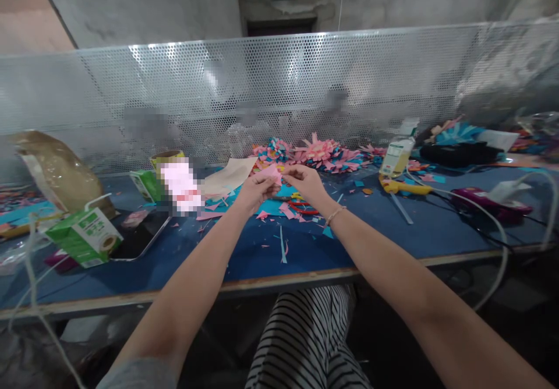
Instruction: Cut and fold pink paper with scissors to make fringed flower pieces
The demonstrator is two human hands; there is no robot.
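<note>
Above the middle of the blue table, my left hand (259, 188) pinches a small piece of pink paper (272, 172). My right hand (304, 183) has its fingertips closed at the right edge of the same piece. Below and around both hands lie pink and blue paper scraps (286, 209). Red-handled scissors (303, 207) rest partly hidden beneath my right hand. Fringed pink, blue and yellow paper bunches (321, 151) are piled just behind the hands. A beige sheet (229, 177) lies to the left of my left hand.
At left stand a green drink carton (87, 236), a tablet (142, 236), a lit phone (181, 185) and a brown bag (65, 170). On the right are a bottle (397, 153), a yellow glue gun (404, 187) and a purple power strip (489, 202) with cables. A perforated metal screen (279, 80) borders the back.
</note>
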